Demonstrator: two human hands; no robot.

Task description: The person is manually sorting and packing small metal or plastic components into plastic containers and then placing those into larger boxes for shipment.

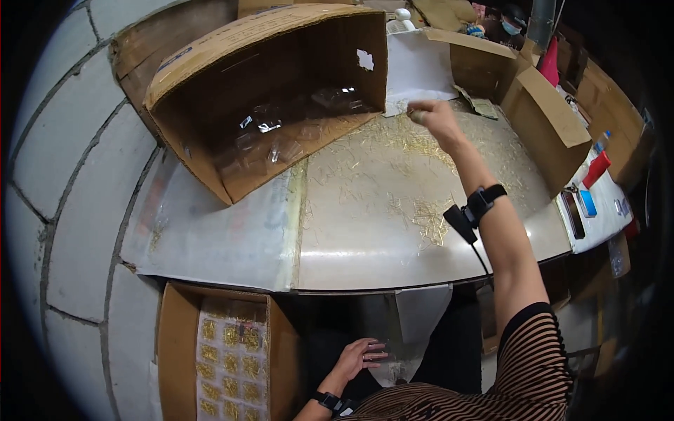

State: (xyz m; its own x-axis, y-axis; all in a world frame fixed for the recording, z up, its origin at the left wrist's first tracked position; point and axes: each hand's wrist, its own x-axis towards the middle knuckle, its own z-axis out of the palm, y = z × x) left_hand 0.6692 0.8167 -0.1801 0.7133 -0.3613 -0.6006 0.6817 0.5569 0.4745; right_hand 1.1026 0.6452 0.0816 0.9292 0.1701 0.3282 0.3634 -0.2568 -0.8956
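My right hand (439, 121) is stretched out over the far part of the table, its fingers curled closed. What lies inside them, if anything, is too small to make out. Beneath and around it are scattered thin gold-coloured wire-like pieces (430, 219), densest in a heap nearer the table's front edge. My left hand (357, 359) rests low over my lap, fingers apart, with nothing visible in it. To its left stands an open cardboard box (283, 351) with rows of small clear boxes (230, 363) filled with gold pieces.
A large cardboard carton (270, 31) lies on its side at the back left, clear plastic boxes (284, 149) inside. Cardboard flaps (551, 116) wall the table's right side. Beyond them are a phone (572, 214) and a red object (597, 170). Another person (507, 28) is at the far right.
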